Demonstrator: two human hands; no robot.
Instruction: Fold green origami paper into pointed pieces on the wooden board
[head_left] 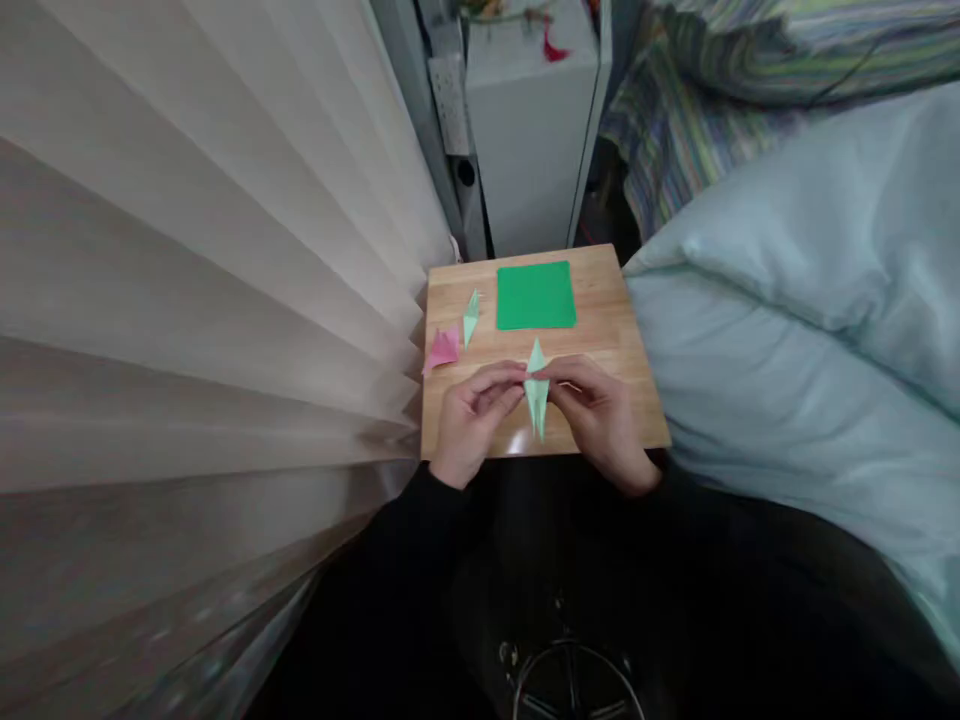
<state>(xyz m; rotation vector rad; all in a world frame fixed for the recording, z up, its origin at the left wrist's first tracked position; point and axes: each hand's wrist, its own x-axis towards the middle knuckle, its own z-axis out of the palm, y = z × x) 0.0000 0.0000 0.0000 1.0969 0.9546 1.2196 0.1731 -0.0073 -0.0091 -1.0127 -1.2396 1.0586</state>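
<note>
Evidently, the left hand [480, 412] and the right hand [602, 412] each pinch one side of the pale green paper [537, 388], held above the table [600, 345] by its near edge, split end toward that edge. Matching light pinches, tips lined up and steady pressure along each crease would likely keep the thin points neat.

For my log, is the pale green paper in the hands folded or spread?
Folded: the pale green paper is a narrow diamond with a split lower end, held between the left hand and right hand.
</note>
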